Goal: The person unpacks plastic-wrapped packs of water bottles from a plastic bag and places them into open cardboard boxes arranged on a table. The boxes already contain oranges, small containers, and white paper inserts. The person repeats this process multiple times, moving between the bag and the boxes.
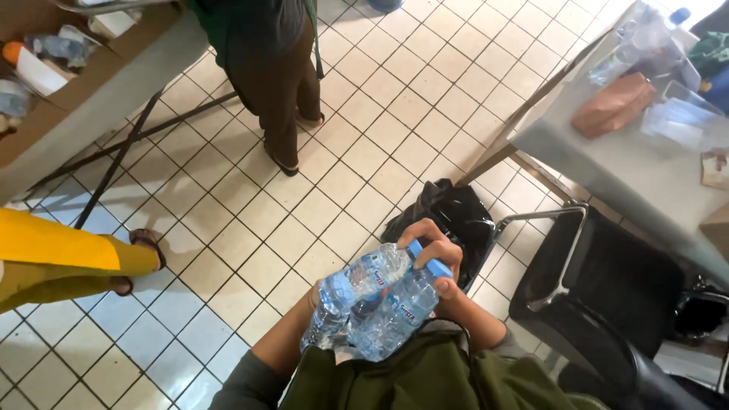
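Over tiles, bottles (pixel 372 307) caps upper-right.

Brightness: even, soft daylight, fairly bright.
Source: strongest toward 1 o'clock, where the grey table (pixel 607 163) washes out.
Glare: pale sheen on the floor tiles (pixel 395 99).
Shadows: faint and diffuse.
Blur: table items at 2 o'clock soft.
Distortion: wide-angle bending at edges.

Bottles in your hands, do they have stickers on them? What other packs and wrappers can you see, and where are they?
Two clear water bottles: held against the chest, blue labels with a red patch, blue caps.
Right hand: fingers over the caps.
Left hand: mostly hidden behind the bottles.
Clear bottle: lying on the grey table, blue cap.
Brown pouch: same table, soft and oblong.
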